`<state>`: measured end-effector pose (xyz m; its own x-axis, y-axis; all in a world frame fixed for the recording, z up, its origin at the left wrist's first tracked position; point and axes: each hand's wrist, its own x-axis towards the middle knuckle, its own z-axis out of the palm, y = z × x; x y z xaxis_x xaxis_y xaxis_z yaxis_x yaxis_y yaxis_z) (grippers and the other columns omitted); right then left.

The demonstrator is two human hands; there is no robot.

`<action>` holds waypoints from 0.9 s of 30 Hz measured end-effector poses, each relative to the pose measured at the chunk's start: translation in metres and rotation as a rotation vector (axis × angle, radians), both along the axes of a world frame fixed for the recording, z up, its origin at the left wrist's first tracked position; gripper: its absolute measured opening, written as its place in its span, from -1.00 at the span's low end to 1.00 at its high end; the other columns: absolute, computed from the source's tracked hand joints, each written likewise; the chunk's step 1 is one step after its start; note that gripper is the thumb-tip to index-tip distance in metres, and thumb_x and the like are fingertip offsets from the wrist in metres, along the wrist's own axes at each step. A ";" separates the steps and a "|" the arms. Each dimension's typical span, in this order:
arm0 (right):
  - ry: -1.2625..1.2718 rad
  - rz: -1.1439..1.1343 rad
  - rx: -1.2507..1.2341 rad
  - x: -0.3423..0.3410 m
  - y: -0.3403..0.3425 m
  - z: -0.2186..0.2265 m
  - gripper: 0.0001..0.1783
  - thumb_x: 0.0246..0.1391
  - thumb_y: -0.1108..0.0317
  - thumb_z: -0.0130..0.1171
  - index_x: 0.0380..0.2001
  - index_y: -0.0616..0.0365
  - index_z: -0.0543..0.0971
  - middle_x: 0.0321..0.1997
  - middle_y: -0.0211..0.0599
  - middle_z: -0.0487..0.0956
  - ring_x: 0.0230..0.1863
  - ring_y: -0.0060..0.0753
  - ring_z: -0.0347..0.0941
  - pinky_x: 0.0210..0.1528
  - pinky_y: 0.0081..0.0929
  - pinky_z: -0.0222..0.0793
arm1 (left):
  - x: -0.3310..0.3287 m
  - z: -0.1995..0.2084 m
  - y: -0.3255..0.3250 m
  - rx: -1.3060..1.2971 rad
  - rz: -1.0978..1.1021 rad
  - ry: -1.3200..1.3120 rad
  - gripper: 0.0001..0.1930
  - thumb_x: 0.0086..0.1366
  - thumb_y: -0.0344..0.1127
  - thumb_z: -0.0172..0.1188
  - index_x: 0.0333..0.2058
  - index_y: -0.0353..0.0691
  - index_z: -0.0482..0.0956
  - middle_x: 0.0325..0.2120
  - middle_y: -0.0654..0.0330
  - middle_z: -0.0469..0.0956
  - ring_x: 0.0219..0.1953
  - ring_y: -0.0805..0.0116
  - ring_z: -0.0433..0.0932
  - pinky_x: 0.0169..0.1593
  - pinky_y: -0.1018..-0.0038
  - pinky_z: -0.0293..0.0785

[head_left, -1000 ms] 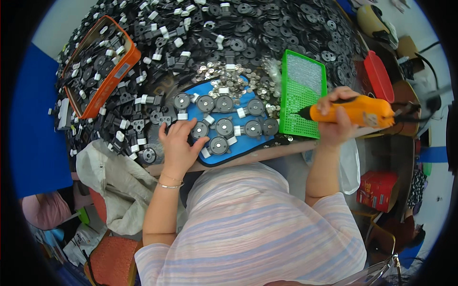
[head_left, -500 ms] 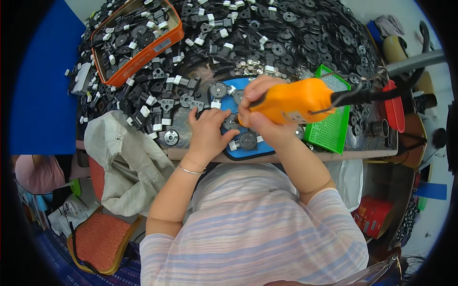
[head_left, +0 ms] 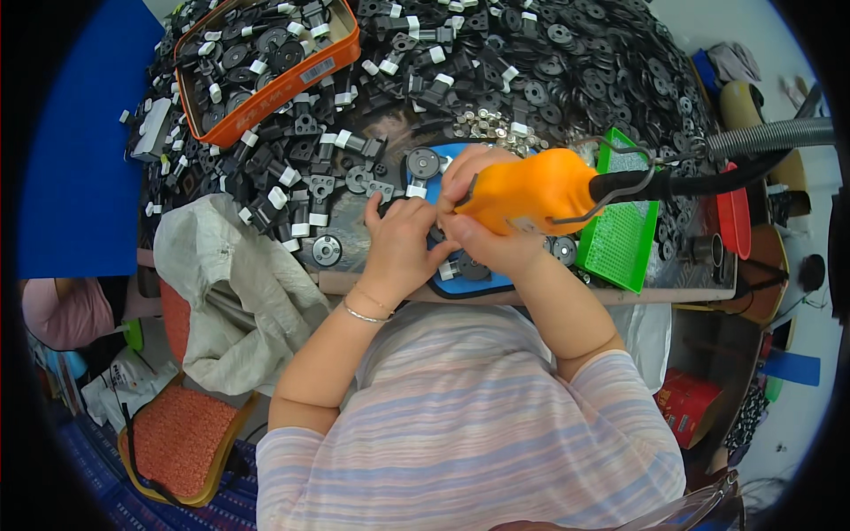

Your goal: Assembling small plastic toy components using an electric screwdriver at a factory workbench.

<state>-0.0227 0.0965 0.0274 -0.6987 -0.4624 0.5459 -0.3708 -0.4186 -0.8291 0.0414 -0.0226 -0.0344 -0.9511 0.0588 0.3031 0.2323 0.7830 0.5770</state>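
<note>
My right hand (head_left: 491, 217) is wrapped round the body of an orange electric screwdriver (head_left: 553, 188), whose tip is hidden by my fingers. Close against it, my left hand (head_left: 400, 243) has its fingers bent and its thumb apart, holding a black wheel (head_left: 436, 234) that is mostly covered. This wheel lies on a blue mat (head_left: 465, 288). Another black wheel (head_left: 423, 163) with a white-ended bracket sits at the mat's far left, and one more wheel (head_left: 473, 269) is partly hidden below my right hand.
Loose black wheels (head_left: 567, 80) and white-ended brackets (head_left: 350, 142) heap across the table. An orange tin (head_left: 292, 88) of parts stands far left, a green tray (head_left: 615, 252) right. Small metal pieces (head_left: 491, 126) lie beyond the mat. The screwdriver's cable hangs by a spring (head_left: 766, 137).
The whole view has shifted slightly. My left fingers have drawn in against my right hand at the screwdriver's tip, and the screwdriver has tilted a little, covering more of the mat.
</note>
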 end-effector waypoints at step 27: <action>-0.014 -0.665 -0.291 -0.006 0.189 0.004 -0.73 -0.14 0.59 0.06 -0.28 0.28 0.34 -0.36 -0.17 0.39 -0.53 -0.44 0.35 -0.46 -0.51 0.31 | 0.004 -0.002 0.003 -0.064 0.004 -0.034 -0.54 -0.11 -0.12 0.31 -0.21 -0.18 0.50 -0.34 0.23 0.47 -0.20 0.26 0.40 0.15 0.07 -0.13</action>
